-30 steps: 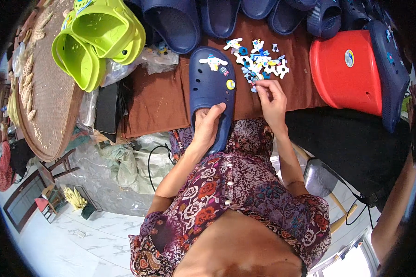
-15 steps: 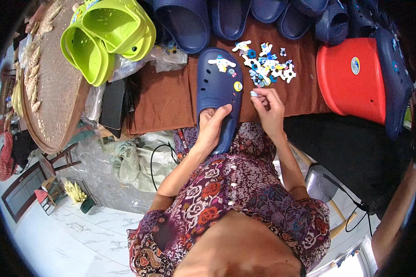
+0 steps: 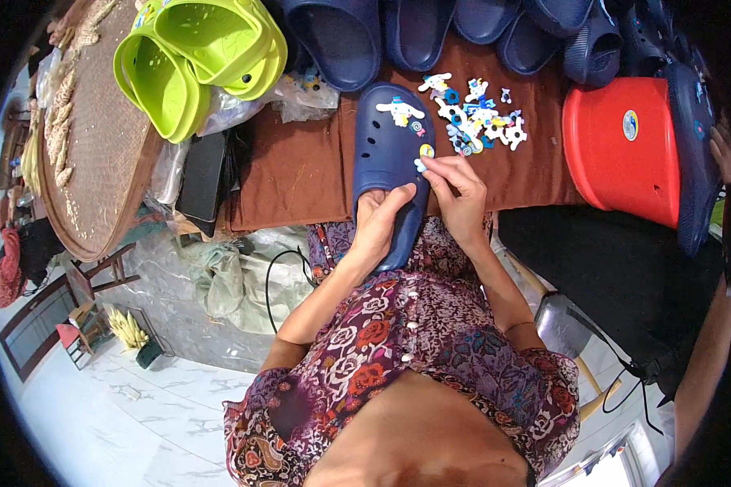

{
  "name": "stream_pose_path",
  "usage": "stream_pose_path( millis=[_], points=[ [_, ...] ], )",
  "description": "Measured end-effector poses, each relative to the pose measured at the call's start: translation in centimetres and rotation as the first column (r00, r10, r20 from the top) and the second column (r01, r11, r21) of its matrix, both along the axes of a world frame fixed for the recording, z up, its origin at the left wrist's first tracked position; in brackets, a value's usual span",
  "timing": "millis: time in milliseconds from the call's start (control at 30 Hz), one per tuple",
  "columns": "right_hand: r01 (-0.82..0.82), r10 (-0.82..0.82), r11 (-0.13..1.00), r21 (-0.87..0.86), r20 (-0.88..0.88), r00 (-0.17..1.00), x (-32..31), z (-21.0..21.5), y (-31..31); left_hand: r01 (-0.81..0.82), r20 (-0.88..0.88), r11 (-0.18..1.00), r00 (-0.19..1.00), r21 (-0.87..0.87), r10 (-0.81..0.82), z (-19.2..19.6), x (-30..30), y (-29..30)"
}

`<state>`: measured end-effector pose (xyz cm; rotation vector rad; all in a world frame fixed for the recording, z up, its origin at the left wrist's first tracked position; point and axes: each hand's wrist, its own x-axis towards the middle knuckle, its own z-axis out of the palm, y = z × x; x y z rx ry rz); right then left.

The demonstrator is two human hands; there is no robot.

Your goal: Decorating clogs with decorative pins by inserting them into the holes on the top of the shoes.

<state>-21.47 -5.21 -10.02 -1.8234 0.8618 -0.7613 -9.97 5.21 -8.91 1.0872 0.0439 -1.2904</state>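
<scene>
A tabletop [image 3: 288,178] spread with brown cloth runs across the view, with a row of navy shoes [image 3: 337,45] along its far side. On the right stands a red tub [image 3: 617,154]; on the left, lime green clogs [image 3: 158,85] lie on clear plastic bags. Between them, a dark blue clog [image 3: 378,166] points its toe away from the person, over the near edge. The left hand [image 3: 378,223] has its grip closed around it, fingers in the opening, thumb on the right-hand rim. The right hand [image 3: 460,197] pinches in its grip, thumb against forefinger, a small pale charm [image 3: 420,165] at the clog's right side; whether it sits in a hole cannot be told. Beyond lies a pile of charms [image 3: 473,115]. The clog's upper bears a white long-eared charm [image 3: 400,109], a yellow charm [image 3: 427,151] and a swirl charm [image 3: 417,127].
</scene>
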Motion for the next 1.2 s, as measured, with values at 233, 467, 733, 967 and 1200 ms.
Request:
stream_pose_path(
  millis=[233, 467, 733, 967, 1200],
  points=[
    [0.052, -0.053, 0.997, 0.055, 0.014, 0.999, 0.1, -0.3, 0.4, -0.008, -0.004, 1.0, 1.0, -0.024, 0.008, 0.3, -0.1, -0.1],
    [0.021, -0.016, 0.995, -0.099, 0.05, 0.999, 0.3, -1.5, -0.4, -0.024, -0.045, 1.0, 0.999, -0.002, 0.024, 0.2, -0.3, -0.1],
    [-0.031, -0.04, 0.932, 0.362, 0.186, 0.982, 0.4, -2.2, -0.6, -0.119, -0.069, 0.993, 0.991, 0.0, 0.119, 0.4, -0.9, -0.3],
    [-0.156, -0.088, 0.639, 0.753, 0.273, 0.958, -0.4, -2.9, -1.9, -0.076, -0.06, 0.996, 0.995, -0.038, 0.074, -1.0, -1.2, 0.3],
    [-0.052, -0.058, 0.621, 0.782, 0.112, 0.992, 0.2, -1.2, -2.0, -0.091, -0.043, 0.991, 0.995, -0.101, 0.087, -0.6, -1.4, 1.8]
  ],
)
